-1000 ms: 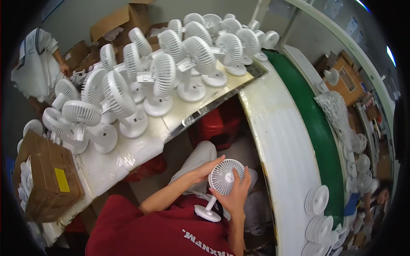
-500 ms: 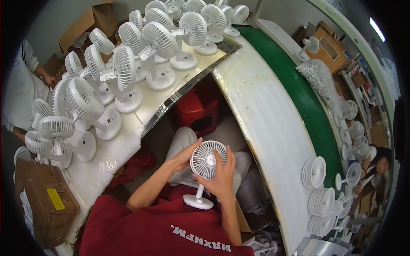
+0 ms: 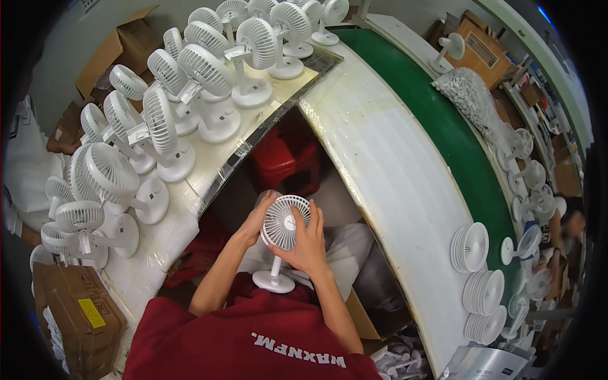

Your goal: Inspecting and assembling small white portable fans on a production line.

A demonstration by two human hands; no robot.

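Fan [image 3: 284, 235], small and white, stands upright between both hands over the lap. Left hand [image 3: 258, 218] curls around its grille's left edge; right hand [image 3: 306, 243] wraps the right side. Beyond the left hand, finished fans [image 3: 190, 95] crowd a white table [image 3: 164, 228]; grille stacks [image 3: 472, 247] lie right.

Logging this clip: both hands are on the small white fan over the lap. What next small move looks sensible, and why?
Probably press the grille home. The left hand and right hand cup the fan head at its rim, its base hanging free above the lap. Finished fans stand on the table to the left.
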